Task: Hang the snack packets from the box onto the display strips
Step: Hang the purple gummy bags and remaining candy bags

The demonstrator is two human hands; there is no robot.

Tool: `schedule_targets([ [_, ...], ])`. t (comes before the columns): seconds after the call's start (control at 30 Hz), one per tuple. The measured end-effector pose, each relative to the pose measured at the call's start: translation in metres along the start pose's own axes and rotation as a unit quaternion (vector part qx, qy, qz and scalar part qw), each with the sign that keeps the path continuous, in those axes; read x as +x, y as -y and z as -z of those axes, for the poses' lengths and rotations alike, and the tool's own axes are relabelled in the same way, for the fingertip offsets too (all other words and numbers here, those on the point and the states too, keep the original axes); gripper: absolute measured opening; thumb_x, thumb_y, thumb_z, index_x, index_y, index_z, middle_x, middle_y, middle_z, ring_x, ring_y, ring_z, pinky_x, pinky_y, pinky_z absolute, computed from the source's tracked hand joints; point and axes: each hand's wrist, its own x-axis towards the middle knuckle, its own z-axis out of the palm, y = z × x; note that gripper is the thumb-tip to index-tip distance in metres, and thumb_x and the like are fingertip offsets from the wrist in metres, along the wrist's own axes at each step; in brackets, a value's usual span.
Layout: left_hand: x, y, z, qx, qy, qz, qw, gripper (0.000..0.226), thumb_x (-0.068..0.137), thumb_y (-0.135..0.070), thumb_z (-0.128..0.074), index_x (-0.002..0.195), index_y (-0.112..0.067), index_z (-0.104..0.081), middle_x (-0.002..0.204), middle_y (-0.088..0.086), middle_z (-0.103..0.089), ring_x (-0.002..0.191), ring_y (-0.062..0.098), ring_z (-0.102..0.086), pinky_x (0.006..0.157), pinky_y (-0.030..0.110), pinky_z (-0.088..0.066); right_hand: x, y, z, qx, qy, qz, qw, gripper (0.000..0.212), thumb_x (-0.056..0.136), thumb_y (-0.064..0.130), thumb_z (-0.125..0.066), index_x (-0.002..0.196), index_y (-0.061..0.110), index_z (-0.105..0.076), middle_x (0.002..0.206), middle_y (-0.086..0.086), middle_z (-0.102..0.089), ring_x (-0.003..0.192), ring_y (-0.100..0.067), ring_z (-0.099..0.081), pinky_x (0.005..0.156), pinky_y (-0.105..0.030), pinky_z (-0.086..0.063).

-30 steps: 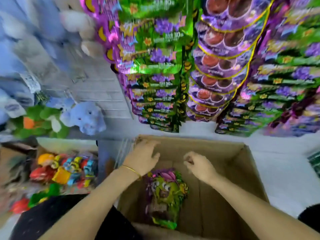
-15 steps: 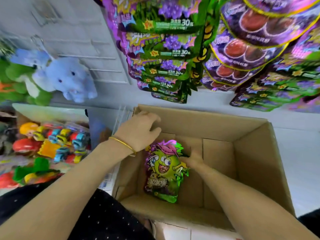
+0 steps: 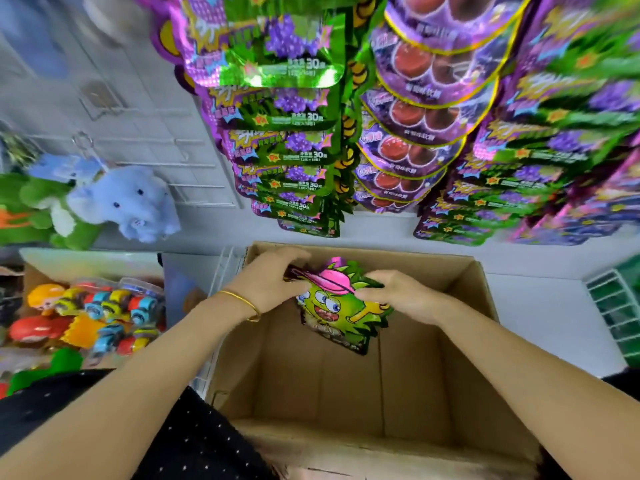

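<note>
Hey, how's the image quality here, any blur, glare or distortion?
Head view: motion blur smears the hanging packets at right; glare streaks the top green packet; wide-angle distortion bows the box; the held packet, left hand and right hand look fairly sharp.

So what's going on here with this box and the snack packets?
A person's left hand and right hand grip one green snack packet by its upper edges, just over the open cardboard box. Many hanging packets fill the rows above; this one is not yet hung.
</note>
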Motion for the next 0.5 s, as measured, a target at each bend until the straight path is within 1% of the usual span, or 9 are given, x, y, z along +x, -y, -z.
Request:
schedule_targets([
  [0.07, -0.003, -0.014, 0.002, -0.038, -0.045, -0.025, 0.998, 0.03, 0.084, -0.02, -0.064, 0.113, -0.012, -0.06, 0.113, 0.005, -0.061, 0.102, 0.015, -0.054, 0.089, 0.025, -0.041, -0.018, 0.013, 0.01, -0.019, -0.004, 0.025, 1.0, 0.024, 0.089, 0.018, -0.06, 0.113, 0.019, -0.053, 0.099, 0.015, -0.054, 0.084, 0.003, -0.054, 0.064, 0.002, -0.042],
  [0.13, -0.008, -0.027, 0.006, -0.043, -0.092, -0.035, 0.994, 0.011, 0.085, -0.019, -0.062, 0.091, -0.01, -0.062, 0.089, 0.005, -0.061, 0.086, 0.018, -0.054, 0.073, 0.026, -0.04, -0.034, 0.025, 0.019, -0.049, -0.009, 0.037, 0.998, 0.038, 0.087, 0.022, -0.063, 0.123, 0.014, -0.053, 0.113, 0.013, -0.054, 0.106, -0.007, -0.054, 0.082, -0.006, -0.042],
  [0.2, -0.012, -0.042, 0.016, -0.041, -0.111, -0.044, 0.992, 0.009, 0.086, -0.019, -0.061, 0.079, -0.015, -0.057, 0.077, 0.003, -0.056, 0.077, 0.02, -0.052, 0.067, 0.028, -0.036, -0.052, 0.044, 0.027, -0.072, -0.025, 0.063, 0.995, 0.056, 0.085, 0.023, -0.065, 0.135, 0.01, -0.044, 0.132, 0.003, -0.048, 0.125, -0.013, -0.044, 0.094, -0.014, -0.035],
  [0.27, -0.016, -0.059, 0.031, -0.05, -0.117, -0.069, 0.989, 0.011, 0.085, -0.022, -0.062, 0.077, -0.018, -0.056, 0.076, 0.001, -0.055, 0.077, 0.021, -0.051, 0.069, 0.031, -0.039, -0.069, 0.07, 0.035, -0.083, -0.042, 0.123, 0.988, 0.055, 0.085, 0.019, -0.066, 0.135, 0.011, -0.044, 0.141, -0.003, -0.044, 0.133, -0.015, -0.038, 0.097, -0.018, -0.033],
  [0.33, -0.021, -0.08, 0.053, -0.069, -0.143, -0.101, 0.982, 0.013, 0.08, -0.027, -0.061, 0.077, -0.015, -0.061, 0.074, -0.003, -0.054, 0.073, 0.016, -0.051, 0.069, 0.029, -0.039, -0.086, 0.101, 0.041, -0.106, -0.065, 0.177, 0.976, 0.045, 0.086, 0.016, -0.064, 0.129, 0.008, -0.051, 0.133, -0.003, -0.05, 0.125, -0.013, -0.043, 0.093, -0.015, -0.034],
  [0.37, -0.022, -0.09, 0.065, -0.078, -0.161, -0.112, 0.977, 0.014, 0.079, -0.027, -0.062, 0.075, -0.015, -0.061, 0.071, -0.006, -0.052, 0.069, 0.011, -0.048, 0.066, 0.024, -0.038, -0.096, 0.117, 0.044, -0.124, -0.086, 0.206, 0.967, 0.038, 0.087, 0.015, -0.064, 0.123, 0.007, -0.057, 0.122, -0.003, -0.056, 0.114, -0.01, -0.049, 0.088, -0.014, -0.037],
  [0.43, -0.025, -0.108, 0.095, -0.077, -0.187, -0.127, 0.971, 0.017, 0.081, -0.024, -0.065, 0.072, -0.01, -0.06, 0.066, -0.003, -0.046, 0.062, 0.008, -0.042, 0.059, 0.022, -0.033, -0.11, 0.145, 0.05, -0.149, -0.131, 0.264, 0.944, 0.011, 0.086, 0.014, -0.065, 0.096, 0.011, -0.067, 0.09, -0.001, -0.062, 0.082, 0.0, -0.053, 0.072, -0.016, -0.041],
  [0.47, -0.028, -0.117, 0.111, -0.076, -0.191, -0.14, 0.969, 0.021, 0.081, -0.023, -0.065, 0.072, -0.005, -0.059, 0.066, 0.001, -0.045, 0.06, 0.011, -0.04, 0.058, 0.024, -0.032, -0.116, 0.159, 0.053, -0.162, -0.153, 0.286, 0.932, 0.002, 0.085, 0.014, -0.066, 0.083, 0.014, -0.066, 0.078, -0.001, -0.059, 0.071, 0.003, -0.049, 0.066, -0.018, -0.04],
  [0.5, -0.03, -0.126, 0.128, -0.075, -0.193, -0.154, 0.966, 0.024, 0.081, -0.023, -0.066, 0.072, -0.002, -0.059, 0.066, 0.003, -0.045, 0.06, 0.013, -0.04, 0.058, 0.024, -0.031, -0.123, 0.173, 0.055, -0.177, -0.176, 0.304, 0.92, 0.006, 0.085, 0.014, -0.066, 0.079, 0.012, -0.066, 0.075, -0.006, -0.058, 0.069, 0.002, -0.049, 0.065, -0.022, -0.04],
])
